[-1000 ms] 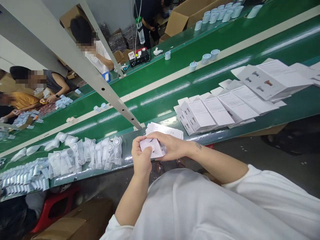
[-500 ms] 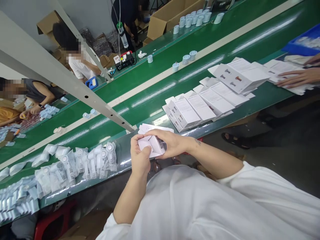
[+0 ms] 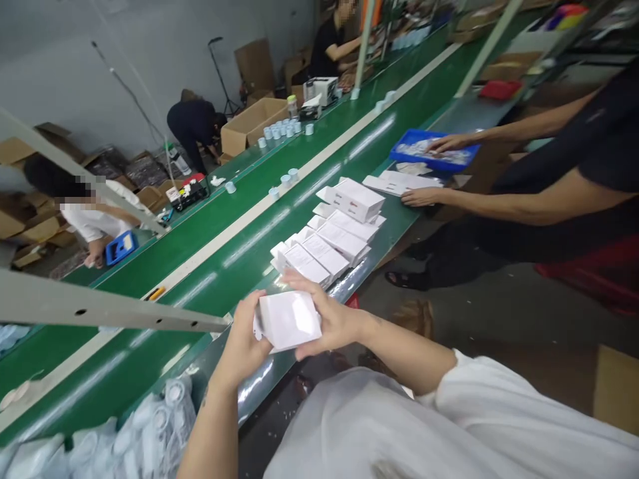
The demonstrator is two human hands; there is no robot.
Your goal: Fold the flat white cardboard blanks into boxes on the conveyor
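Between my two hands is a small white cardboard box (image 3: 292, 320), held just above the near edge of the bench. My left hand (image 3: 244, 342) grips its left end, thumb on the near side. From the right, my right hand (image 3: 332, 319) wraps the other end, fingers over the far side and thumb below. The box's smooth blank face is turned up towards me. Just beyond my right hand lies a row of white printed boxes (image 3: 327, 243) with flaps sticking out. Bagged white devices (image 3: 160, 419) in clear plastic lie on the bench at the lower left.
A green conveyor (image 3: 239, 266) runs diagonally beyond the bench, with light-blue cups (image 3: 285, 180) on its dividing strip. A metal post (image 3: 150, 313) slants in from the left. At right, a co-worker's hand (image 3: 452, 143) reaches into a blue tray (image 3: 407, 154); the other rests near flat cartons.
The view has swung to the right, bringing the co-worker and blue tray into sight. In my hands the box has turned from its folded flap end to a smooth closed-looking face.
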